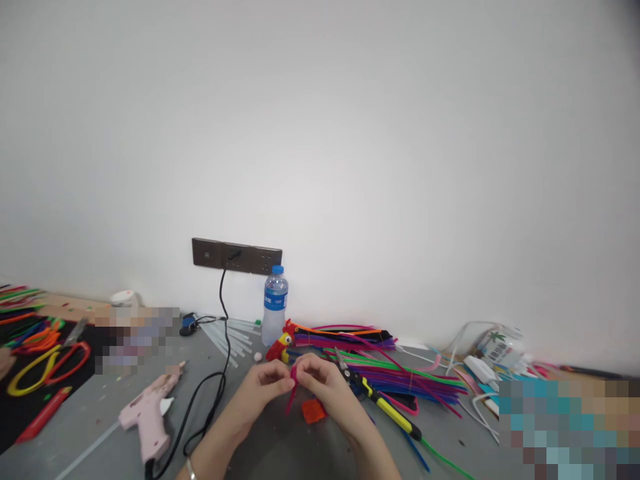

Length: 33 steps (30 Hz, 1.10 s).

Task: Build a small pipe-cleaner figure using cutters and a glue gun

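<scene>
Both hands meet low in the middle of the head view, over the grey table. My left hand pinches a magenta pipe cleaner between thumb and fingertips. On the same piece, my right hand is closed with thumb and forefinger, and part of the piece is hidden by the fingers. One end hangs down below the fingertips. Just behind the hands stands a red and yellow rooster figure. A small orange-red square lies beneath my right hand.
A pink glue gun with a black cord lies left. A water bottle stands by the wall. Pliers with yellow-black handles and pipe cleaner bundles lie right. Scissors and a red cutter are far left.
</scene>
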Motion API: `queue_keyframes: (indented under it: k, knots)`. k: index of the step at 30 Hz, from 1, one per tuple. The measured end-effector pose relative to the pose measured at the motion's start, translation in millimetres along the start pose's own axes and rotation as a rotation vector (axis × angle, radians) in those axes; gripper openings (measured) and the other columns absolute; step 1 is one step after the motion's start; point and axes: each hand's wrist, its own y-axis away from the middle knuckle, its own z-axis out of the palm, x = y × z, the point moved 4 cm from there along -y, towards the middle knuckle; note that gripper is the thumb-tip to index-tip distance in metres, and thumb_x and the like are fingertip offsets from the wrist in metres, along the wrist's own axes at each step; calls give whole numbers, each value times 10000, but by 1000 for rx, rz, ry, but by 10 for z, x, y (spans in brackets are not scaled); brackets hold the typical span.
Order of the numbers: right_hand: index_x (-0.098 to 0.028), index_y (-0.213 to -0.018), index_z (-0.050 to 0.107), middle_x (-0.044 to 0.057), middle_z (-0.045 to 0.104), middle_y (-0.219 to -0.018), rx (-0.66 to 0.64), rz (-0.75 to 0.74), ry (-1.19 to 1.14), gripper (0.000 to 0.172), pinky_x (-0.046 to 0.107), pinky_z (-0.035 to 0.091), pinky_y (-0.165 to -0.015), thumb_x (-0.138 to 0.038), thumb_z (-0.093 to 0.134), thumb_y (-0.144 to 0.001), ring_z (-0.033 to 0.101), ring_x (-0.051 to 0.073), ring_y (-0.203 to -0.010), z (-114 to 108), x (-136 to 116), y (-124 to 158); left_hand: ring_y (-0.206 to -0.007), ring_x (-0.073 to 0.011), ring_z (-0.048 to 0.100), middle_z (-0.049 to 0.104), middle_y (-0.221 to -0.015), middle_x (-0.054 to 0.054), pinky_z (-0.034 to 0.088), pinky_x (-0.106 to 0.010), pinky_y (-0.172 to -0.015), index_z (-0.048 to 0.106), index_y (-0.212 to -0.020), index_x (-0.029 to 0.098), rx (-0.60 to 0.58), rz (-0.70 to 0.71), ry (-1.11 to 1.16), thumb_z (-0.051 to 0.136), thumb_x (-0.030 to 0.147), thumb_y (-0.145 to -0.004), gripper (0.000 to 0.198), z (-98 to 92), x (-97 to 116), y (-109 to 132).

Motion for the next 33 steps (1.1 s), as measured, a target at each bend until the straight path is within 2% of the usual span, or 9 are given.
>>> queue_keyframes:
  k: [5, 11, 14, 18, 25, 29, 33]
  knots:
    - [-171, -695, 626, 10, 574, -738, -17, 64, 126, 279, 270, 420, -634, -435, 675, -773, 540, 160, -676, -70, 53, 26, -602, -134, 474, 566, -592, 22, 350, -263, -626, 665, -594, 137, -22, -38, -103, 793, 412, -626, 305, 0, -145, -40]
    - [-158, -702, 630, -13, 566, -652, -17, 127, 20, 362, 264, 391, -625, -513, 698, -723, 509, 140, -622, -74, 117, 6, -628, -140, 470, 598, -636, 15, 342, -258, -623, 706, -696, 145, 41, -80, -123, 762, 484, -632, 350, 1, -45, -16]
    - [-158, -695, 635, -8, 571, -667, -19, 113, 38, 337, 265, 395, -629, -487, 701, -732, 518, 145, -639, -74, 129, 2, -598, -125, 404, 517, -589, 41, 295, -247, -577, 671, -654, 152, 72, -94, -140, 720, 547, -649, 397, -10, -26, -7]
    - [-158, -694, 651, 18, 606, -741, -8, 69, 103, 272, 281, 427, -676, -421, 690, -755, 551, 165, -701, -88, 137, 0, -563, -113, 321, 412, -546, 65, 236, -246, -542, 611, -615, 155, 43, -115, -169, 705, 590, -633, 445, -20, -96, -23]
    - [-181, -679, 699, 47, 645, -790, 78, -4, 217, 171, 301, 452, -673, -336, 682, -748, 596, 203, -751, -99, 97, -18, -583, -118, 334, 447, -588, 53, 239, -244, -546, 630, -650, 161, 20, -94, -123, 728, 544, -640, 395, 39, -31, 5]
    - [-164, -688, 708, 73, 660, -786, 153, -38, 235, 269, 305, 439, -652, -417, 659, -763, 591, 213, -741, -114, 92, -43, -577, -113, 320, 431, -596, 57, 240, -235, -536, 609, -637, 169, 74, -64, -71, 743, 542, -633, 396, 50, -15, 2]
    - [-150, -672, 693, 35, 603, -655, 165, 5, 132, 446, 279, 396, -576, -579, 610, -761, 528, 169, -617, -74, 106, -52, -584, -110, 336, 459, -627, 52, 264, -219, -534, 623, -683, 173, 147, -5, 9, 753, 494, -660, 346, 6, -72, -13]
